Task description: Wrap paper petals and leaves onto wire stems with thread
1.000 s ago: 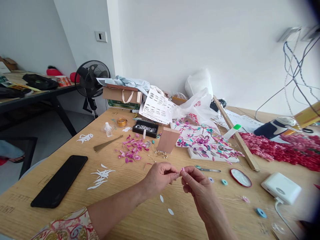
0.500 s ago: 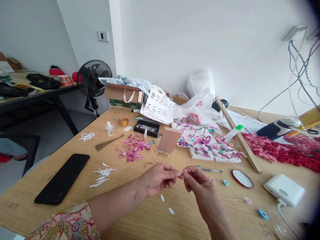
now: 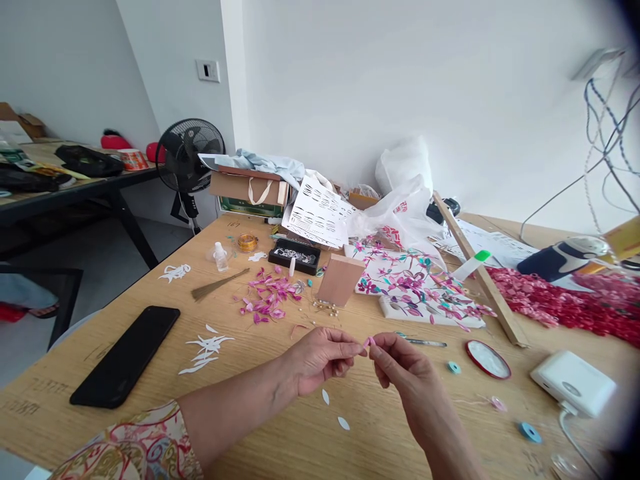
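Observation:
Between my two hands is a small pink petal [image 3: 369, 342], pinched from both sides just above the table. My left hand [image 3: 327, 360] grips its left end between thumb and forefinger, the other fingers curled in. My right hand [image 3: 400, 363] pinches the right end the same way. Most of the petal is hidden by the fingertips. Two white leaf-shaped paper cutouts [image 3: 343, 423] lie below the hands. Behind them stands an upright wooden block [image 3: 341, 280], with small pearl-like beads [image 3: 326, 308] at its foot. A loose pile of pink-purple petals [image 3: 270, 293] lies to the left.
A black phone [image 3: 125, 357] and white paper strips [image 3: 206, 350] are at left. A black tray [image 3: 294, 257] and a small clear bottle [image 3: 221, 257] sit farther back. At right are a red-rimmed dish [image 3: 489, 359], a white corded device [image 3: 574, 381], a blue spool [image 3: 530, 432] and a wooden bar [image 3: 483, 277].
My fingertips have drawn slightly apart, so more of the pink petal shows between them. The whole view has shifted a little; the things on the table stay where they were.

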